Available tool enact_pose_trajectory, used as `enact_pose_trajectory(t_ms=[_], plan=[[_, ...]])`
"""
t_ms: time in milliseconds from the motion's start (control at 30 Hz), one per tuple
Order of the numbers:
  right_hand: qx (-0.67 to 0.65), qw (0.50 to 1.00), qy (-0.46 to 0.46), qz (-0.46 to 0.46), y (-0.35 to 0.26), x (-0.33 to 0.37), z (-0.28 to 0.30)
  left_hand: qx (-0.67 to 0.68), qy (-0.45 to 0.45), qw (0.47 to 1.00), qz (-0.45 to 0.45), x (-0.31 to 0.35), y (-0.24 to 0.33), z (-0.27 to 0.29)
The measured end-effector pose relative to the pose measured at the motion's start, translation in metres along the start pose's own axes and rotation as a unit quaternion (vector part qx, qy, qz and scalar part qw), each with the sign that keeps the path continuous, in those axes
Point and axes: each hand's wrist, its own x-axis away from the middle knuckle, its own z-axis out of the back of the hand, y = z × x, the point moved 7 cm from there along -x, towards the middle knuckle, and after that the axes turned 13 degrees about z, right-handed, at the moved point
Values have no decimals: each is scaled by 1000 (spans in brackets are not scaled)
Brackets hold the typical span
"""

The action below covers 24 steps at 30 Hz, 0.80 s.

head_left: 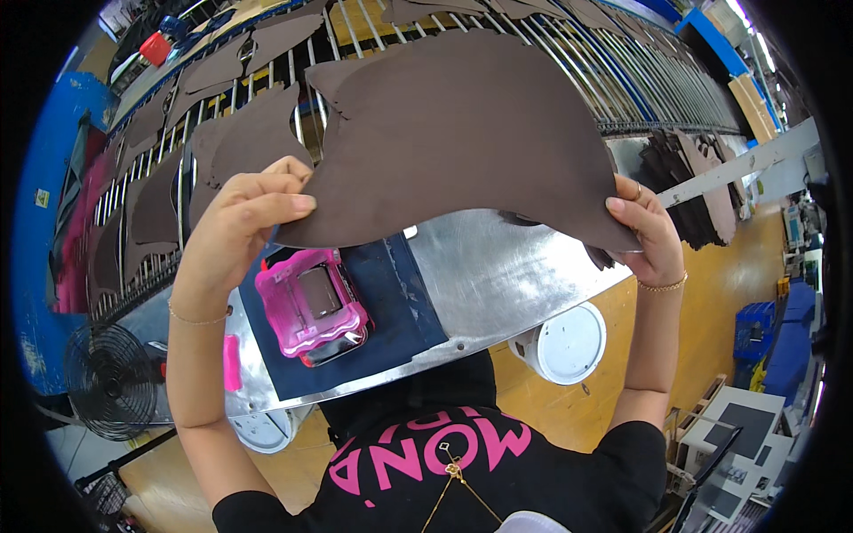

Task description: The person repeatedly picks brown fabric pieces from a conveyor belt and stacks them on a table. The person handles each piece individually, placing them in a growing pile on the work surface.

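A large dark-brown cut piece of leather-like sheet is stretched between my hands, above the metal table. My left hand pinches its lower left corner between thumb and fingers. At the lower right corner my right hand grips it, thumb on top. The sheet's upper part overlaps a rack of metal rods and hides what is beneath. Just below its lower left edge stands a pink plastic basket, with a small dark piece inside, on a dark blue mat.
More brown cut pieces lie on the rods. A stack of dark strips hangs at the right beside a white bar. Below the metal table's edge stands a lidded white bucket. A black fan is at the left.
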Motion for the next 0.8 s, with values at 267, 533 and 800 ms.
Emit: enact_pose_trajectory(t_ms=[267, 533, 800], plan=[[-101, 993, 17, -53, 20, -34, -1, 105, 106, 988, 38, -11, 1, 16], [-129, 980, 139, 63, 73, -143, 77, 59, 218, 968, -112, -10, 23, 57], [-166, 929, 313, 102, 181, -269, 138, 36, 305, 949, -74, 39, -19, 89]])
